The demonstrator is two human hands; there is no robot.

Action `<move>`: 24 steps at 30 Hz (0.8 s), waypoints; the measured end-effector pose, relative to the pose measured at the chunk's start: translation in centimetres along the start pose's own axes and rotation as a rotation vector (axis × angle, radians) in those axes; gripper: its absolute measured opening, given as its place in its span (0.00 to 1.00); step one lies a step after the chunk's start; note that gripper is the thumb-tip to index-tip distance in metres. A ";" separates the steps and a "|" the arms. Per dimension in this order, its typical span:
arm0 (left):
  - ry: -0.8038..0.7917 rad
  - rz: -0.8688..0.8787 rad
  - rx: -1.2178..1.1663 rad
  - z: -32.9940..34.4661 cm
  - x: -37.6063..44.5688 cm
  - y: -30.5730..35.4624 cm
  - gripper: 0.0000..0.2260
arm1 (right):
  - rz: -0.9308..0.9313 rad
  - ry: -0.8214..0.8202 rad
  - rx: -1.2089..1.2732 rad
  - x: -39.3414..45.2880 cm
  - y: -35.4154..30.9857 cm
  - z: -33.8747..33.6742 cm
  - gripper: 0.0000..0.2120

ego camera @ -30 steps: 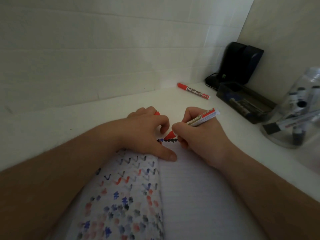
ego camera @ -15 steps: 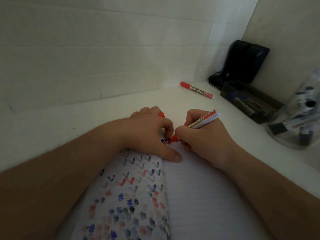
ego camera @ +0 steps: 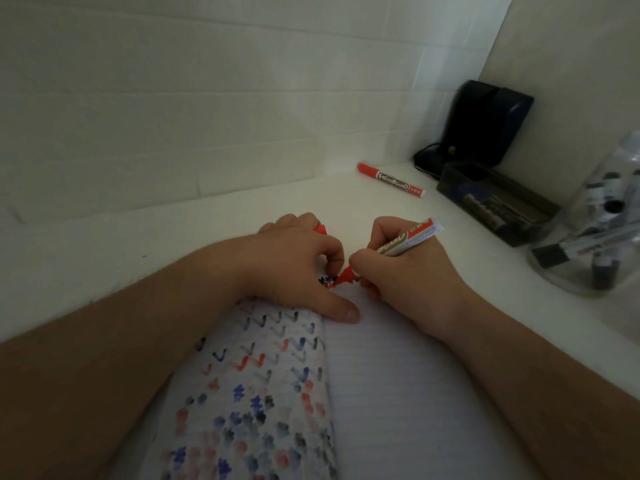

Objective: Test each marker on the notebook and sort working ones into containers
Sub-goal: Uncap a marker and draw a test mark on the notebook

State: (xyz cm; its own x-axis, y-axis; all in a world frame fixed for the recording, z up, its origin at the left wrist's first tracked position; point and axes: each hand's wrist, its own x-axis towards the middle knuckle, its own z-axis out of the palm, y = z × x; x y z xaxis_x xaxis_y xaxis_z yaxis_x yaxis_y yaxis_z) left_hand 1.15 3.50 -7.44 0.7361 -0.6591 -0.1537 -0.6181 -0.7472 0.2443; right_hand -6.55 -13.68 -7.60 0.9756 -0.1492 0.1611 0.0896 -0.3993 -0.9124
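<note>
An open notebook (ego camera: 398, 393) lies in front of me, its left page (ego camera: 256, 393) covered in red, blue and black test marks. My right hand (ego camera: 398, 271) grips an uncapped red whiteboard marker (ego camera: 407, 239), its red tip touching the top of the page beside small scribbles. My left hand (ego camera: 298, 268) rests on the notebook with the thumb pressed on the paper, and its curled fingers hold a red cap (ego camera: 321, 229). A second red marker (ego camera: 391, 179), capped, lies on the table by the wall.
A dark open tray (ego camera: 498, 206) holding markers sits at the right, with a black device (ego camera: 485, 123) behind it in the corner. A clear round container (ego camera: 595, 233) with black markers stands at the far right. White wall runs behind the table.
The marker tip has shifted slightly left over the scribbles at the top of the page. My left hand keeps its place on the notebook.
</note>
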 end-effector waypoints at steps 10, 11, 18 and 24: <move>-0.008 -0.012 0.007 -0.1 -0.1 0.1 0.26 | 0.002 -0.011 0.025 0.2 0.2 -0.1 0.09; -0.009 -0.012 0.007 -0.1 -0.1 0.1 0.26 | -0.006 0.001 0.009 0.3 0.3 -0.1 0.09; 0.013 -0.003 -0.063 -0.3 -0.4 0.0 0.32 | -0.003 -0.012 0.066 0.4 0.2 -0.3 0.12; 0.273 -0.062 -0.703 -0.4 -0.8 -0.8 0.13 | 0.098 0.028 0.669 0.7 0.0 -2.7 0.12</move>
State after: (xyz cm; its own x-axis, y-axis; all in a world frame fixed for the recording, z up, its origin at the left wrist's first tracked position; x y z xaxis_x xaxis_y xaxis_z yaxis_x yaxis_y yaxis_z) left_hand 1.18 4.68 -7.14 0.8623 -0.5053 0.0335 -0.3197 -0.4919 0.8099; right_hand -6.37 -16.25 -6.48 0.9808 -0.1834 0.0670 0.1145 0.2623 -0.9582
